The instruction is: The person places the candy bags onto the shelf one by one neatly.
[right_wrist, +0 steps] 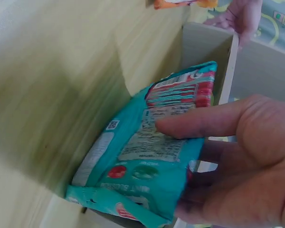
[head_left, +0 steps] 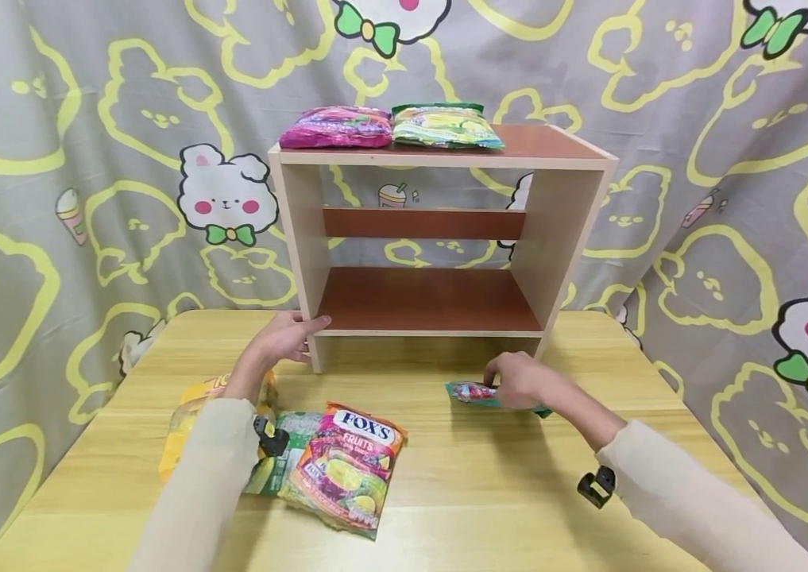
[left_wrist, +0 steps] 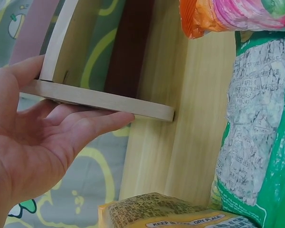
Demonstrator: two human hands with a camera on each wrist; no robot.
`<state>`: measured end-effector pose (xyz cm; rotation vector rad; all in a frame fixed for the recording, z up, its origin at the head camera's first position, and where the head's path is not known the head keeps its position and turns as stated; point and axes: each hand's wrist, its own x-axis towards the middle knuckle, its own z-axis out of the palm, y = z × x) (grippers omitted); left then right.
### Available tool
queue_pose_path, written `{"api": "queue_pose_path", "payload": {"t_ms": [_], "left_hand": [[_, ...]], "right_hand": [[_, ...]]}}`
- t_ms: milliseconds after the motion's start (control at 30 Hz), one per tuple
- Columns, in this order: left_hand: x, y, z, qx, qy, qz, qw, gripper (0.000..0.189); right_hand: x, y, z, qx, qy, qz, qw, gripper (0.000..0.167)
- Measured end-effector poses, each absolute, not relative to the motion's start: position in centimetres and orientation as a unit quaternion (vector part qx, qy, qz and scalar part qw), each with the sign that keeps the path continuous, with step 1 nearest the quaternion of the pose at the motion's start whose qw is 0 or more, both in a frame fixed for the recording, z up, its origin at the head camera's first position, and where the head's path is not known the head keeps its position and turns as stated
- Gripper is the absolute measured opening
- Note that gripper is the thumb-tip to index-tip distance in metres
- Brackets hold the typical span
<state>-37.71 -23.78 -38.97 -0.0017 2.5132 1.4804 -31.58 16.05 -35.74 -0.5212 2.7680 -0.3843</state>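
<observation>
My left hand (head_left: 285,337) grips the lower left side of a small two-tier shelf (head_left: 432,298), its thumb at the middle board and its fingers along the outside of the pale side panel (left_wrist: 104,99). In front of the shelf's lower right, my right hand (head_left: 523,381) holds a teal candy bag (right_wrist: 156,142) just over the table. The thumb lies across the bag's printed back; the other fingers are behind it, partly hidden. In the head view, much of that bag (head_left: 471,392) is covered by the hand.
A FOX'S Fruits candy bag (head_left: 349,473) overlaps a green bag (head_left: 296,437) on the table (head_left: 446,508). A yellow bag (head_left: 185,413) lies partly behind the left forearm. Atop the shelf sit a purple bag (head_left: 339,129) and a green-yellow bag (head_left: 444,127). A patterned curtain (head_left: 160,262) hangs behind.
</observation>
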Motion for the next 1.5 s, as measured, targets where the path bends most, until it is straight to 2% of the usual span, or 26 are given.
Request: {"api": "queue_pose_path", "payload": {"t_ms": [167,467,733,800,1033,1200,1433,1500], "left_hand": [[-37.7,-23.8,-39.0,-0.001,0.855,0.507,0.111,0.073],[-37.7,-23.8,-39.0,-0.002,0.855,0.507,0.11,0.071],[-37.6,-23.7,-39.0,0.001,0.854,0.509,0.11,0.071],[-37.6,-23.7,-39.0,0.001,0.853,0.51,0.11,0.072],[-37.6,-23.7,-39.0,-0.001,0.854,0.509,0.111,0.072],[-37.4,-23.6,-38.8,-0.004,0.853,0.51,0.112,0.071],[-37.4,-23.7,-38.8,-0.008,0.855,0.507,0.112,0.071],[-37.3,-23.8,-38.8,-0.008,0.855,0.507,0.11,0.07]], "right_hand": [[-30.9,15.6,-36.7,-0.188,0.963,-0.127,0.147,0.041],[-29.5,14.9,-39.3,-0.182,0.965,-0.107,0.154,0.072],[-28.7,14.8,-39.7,-0.156,0.964,-0.124,0.178,0.099],[-28.6,14.9,-39.7,-0.156,0.962,-0.129,0.183,0.099],[-28.3,15.3,-40.0,-0.172,0.96,-0.148,0.165,0.076],[-28.6,15.5,-40.1,-0.172,0.961,-0.152,0.154,0.067],[-29.5,15.9,-39.8,-0.134,0.969,-0.153,0.14,0.088],[-29.8,16.1,-39.8,-0.118,0.972,-0.148,0.136,0.078]]}}
